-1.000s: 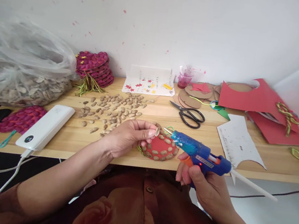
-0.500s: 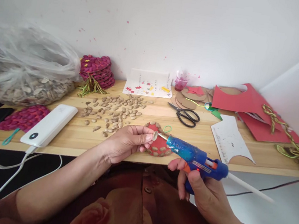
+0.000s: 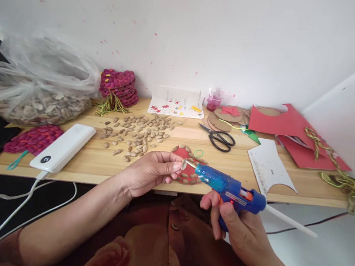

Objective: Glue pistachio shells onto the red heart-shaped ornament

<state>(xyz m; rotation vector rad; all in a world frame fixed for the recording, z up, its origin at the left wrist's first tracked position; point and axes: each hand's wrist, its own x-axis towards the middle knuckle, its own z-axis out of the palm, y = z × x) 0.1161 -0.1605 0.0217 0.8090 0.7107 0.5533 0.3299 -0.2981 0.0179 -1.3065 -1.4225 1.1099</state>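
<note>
Blue glue gun (image 3: pixel 223 184) above table edge (image 3: pixel 92 178)

bare wood (image 3: pixel 186 135) runs between loose shells (image 3: pixel 145 148) and scissors (image 3: pixel 211 132), its near end barred by the glue gun (image 3: pixel 220 181).

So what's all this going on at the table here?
A person pinches a small shell in the left hand and grips a blue glue gun in the right hand. The gun's tip is right at the shell, though whether they touch is hard to tell. Behind them lies a red piece with shells along its edge, partly hidden. More loose shells are scattered on the table, and scissors lie farther back.
</note>
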